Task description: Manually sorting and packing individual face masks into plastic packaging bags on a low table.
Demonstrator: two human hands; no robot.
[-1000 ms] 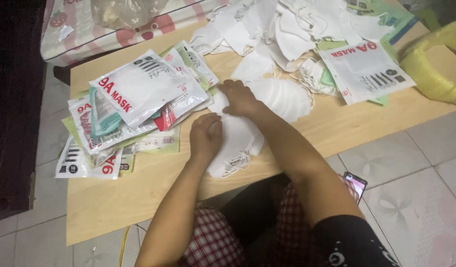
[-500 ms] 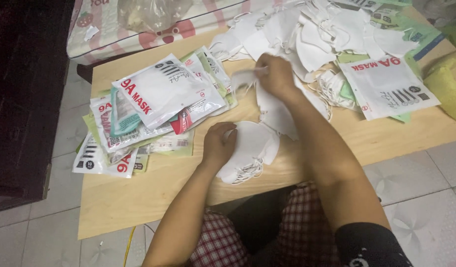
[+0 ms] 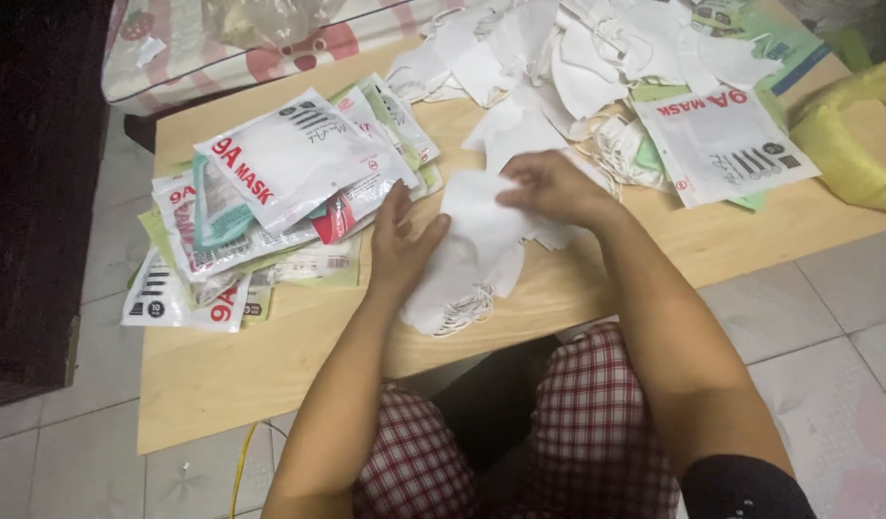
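A small stack of white face masks [image 3: 472,259] lies on the low wooden table [image 3: 260,360] in front of me, ear loops hanging at its near edge. My left hand [image 3: 401,242] presses flat on the stack's left side. My right hand [image 3: 550,187] pinches the top mask at the stack's upper right edge. Behind my right hand, a loose heap of white masks [image 3: 568,58] covers the far part of the table.
A pile of printed mask packets [image 3: 270,183] lies at the table's left. One more packet [image 3: 722,144] rests at the right, next to a yellow plastic bag [image 3: 851,139]. A patterned mattress [image 3: 260,43] borders the far edge. Tiled floor surrounds the table.
My right hand came back from the far heap with a white mask and laid it on the stack. My left hand shifted to the stack's left side.
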